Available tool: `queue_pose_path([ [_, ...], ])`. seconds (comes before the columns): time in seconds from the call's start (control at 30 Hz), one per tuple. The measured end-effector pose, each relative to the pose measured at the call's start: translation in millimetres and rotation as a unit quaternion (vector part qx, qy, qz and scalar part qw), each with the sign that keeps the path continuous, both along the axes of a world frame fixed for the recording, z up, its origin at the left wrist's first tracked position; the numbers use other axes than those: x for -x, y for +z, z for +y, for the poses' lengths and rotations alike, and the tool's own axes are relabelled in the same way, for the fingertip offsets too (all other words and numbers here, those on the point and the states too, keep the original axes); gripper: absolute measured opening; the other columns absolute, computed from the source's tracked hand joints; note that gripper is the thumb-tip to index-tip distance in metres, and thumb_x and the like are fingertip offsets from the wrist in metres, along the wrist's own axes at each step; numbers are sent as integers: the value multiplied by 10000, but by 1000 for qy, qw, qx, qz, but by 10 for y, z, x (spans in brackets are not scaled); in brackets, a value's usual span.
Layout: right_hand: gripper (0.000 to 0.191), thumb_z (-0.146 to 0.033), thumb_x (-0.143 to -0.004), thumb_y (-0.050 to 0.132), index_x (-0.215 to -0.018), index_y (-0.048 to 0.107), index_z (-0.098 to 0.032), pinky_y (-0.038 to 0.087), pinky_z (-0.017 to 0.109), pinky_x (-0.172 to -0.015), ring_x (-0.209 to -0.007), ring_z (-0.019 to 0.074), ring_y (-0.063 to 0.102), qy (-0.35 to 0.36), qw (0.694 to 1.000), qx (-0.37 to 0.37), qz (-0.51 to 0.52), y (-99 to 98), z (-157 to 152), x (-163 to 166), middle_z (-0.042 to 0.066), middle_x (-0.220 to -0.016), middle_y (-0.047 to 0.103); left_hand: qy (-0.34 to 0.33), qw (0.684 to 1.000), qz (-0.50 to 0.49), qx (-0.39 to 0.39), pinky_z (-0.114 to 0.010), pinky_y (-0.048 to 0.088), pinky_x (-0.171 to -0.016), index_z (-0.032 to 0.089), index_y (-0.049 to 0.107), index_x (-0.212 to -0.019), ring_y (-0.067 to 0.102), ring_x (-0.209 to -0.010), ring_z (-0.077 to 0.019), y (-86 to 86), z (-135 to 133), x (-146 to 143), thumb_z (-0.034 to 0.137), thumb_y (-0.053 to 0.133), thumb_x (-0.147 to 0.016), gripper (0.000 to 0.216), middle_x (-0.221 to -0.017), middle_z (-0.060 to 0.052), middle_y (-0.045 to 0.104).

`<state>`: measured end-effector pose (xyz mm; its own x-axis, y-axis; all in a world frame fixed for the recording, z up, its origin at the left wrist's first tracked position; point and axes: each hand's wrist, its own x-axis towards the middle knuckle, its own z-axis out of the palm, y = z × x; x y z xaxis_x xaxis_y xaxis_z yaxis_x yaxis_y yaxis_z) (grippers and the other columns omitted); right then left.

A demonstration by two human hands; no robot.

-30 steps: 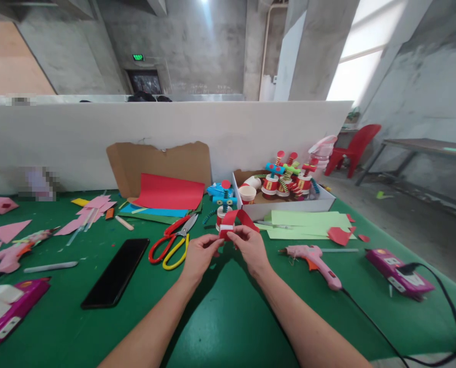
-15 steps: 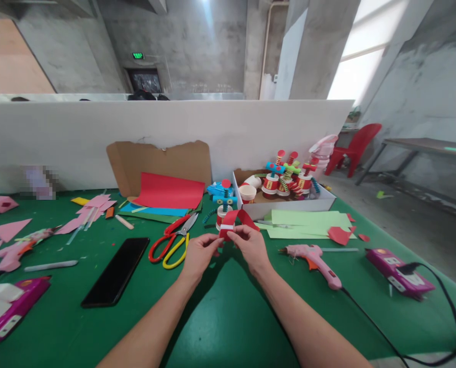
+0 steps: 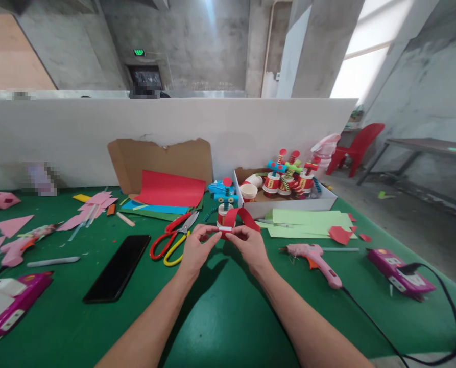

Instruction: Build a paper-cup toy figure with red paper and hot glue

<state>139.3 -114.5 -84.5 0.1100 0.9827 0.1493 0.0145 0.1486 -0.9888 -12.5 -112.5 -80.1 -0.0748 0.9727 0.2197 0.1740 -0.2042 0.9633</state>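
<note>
A long red paper strip [image 3: 246, 217] is pinched between both my hands, its near end folded or rolled so a white edge shows, and the rest arching back to the right. My left hand [image 3: 197, 249] grips that end from the left, thumb and fingers closed. From the other side my right hand [image 3: 249, 247] pinches it too, thumbs almost meeting. Just behind stands a paper-cup figure [image 3: 223, 200] with a blue crosspiece and red disc on top, its lower part partly hidden by the strip. Red-and-yellow scissors [image 3: 173, 240] lie beside my left hand.
Right of my hands lie a pink glue gun [image 3: 314, 260], a purple power strip [image 3: 400, 273] and green paper [image 3: 308, 225]. A white box [image 3: 289, 206] holds several cup figures. Leftward are a black phone [image 3: 116, 269], another glue gun [image 3: 19, 248] and red paper sheet [image 3: 170, 190].
My fingers have shifted on the folded end of the red strip, and my left thumb now lies closer to the right one. The view has moved slightly.
</note>
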Motion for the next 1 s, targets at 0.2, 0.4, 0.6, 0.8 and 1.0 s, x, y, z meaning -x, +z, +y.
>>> queue_pose_path([
  [0.2, 219, -374, -612, 749, -662, 678, -172, 425, 265, -591, -590, 135, 536, 10, 1000, -3, 8, -2, -2, 6, 8, -642, 651, -18, 997, -51, 59, -273, 401, -638, 170, 724, -749, 529, -676, -148, -23, 0, -30, 457, 733, -602, 322, -759, -30, 629],
  [0.4, 210, -357, -609, 752, -665, 681, -168, 419, 263, -590, -596, 135, 536, 13, 1000, 4, 12, 2, -18, 28, 9, -644, 650, -18, 989, -119, 89, -275, 408, -677, 170, 727, -712, 542, -692, -156, -5, -25, -53, 437, 780, -555, 314, -714, -24, 661],
  [0.6, 202, -354, -615, 753, -661, 680, -171, 415, 260, -589, -598, 132, 527, 20, 1000, 4, 9, 0, -31, 44, 4, -646, 642, -18, 978, -169, 120, -266, 418, -707, 169, 727, -666, 550, -685, -147, 21, -43, -71, 423, 815, -504, 313, -676, -18, 679],
  [0.8, 227, -375, -599, 761, -645, 672, -172, 384, 255, -561, -571, 120, 494, 29, 999, 22, 20, 26, -44, 53, -8, -609, 616, -22, 972, -198, 127, -268, 433, -677, 167, 718, -640, 556, -652, -148, 36, -54, -73, 413, 827, -486, 309, -654, -19, 680],
  [1.0, 262, -416, -605, 740, -642, 663, -168, 320, 246, -501, -493, 95, 417, 53, 994, 66, 70, 94, -83, 66, -38, -507, 530, -35, 969, -209, 129, -263, 439, -678, 163, 719, -648, 567, -641, -141, 26, -51, -78, 387, 821, -509, 282, -654, -20, 688],
])
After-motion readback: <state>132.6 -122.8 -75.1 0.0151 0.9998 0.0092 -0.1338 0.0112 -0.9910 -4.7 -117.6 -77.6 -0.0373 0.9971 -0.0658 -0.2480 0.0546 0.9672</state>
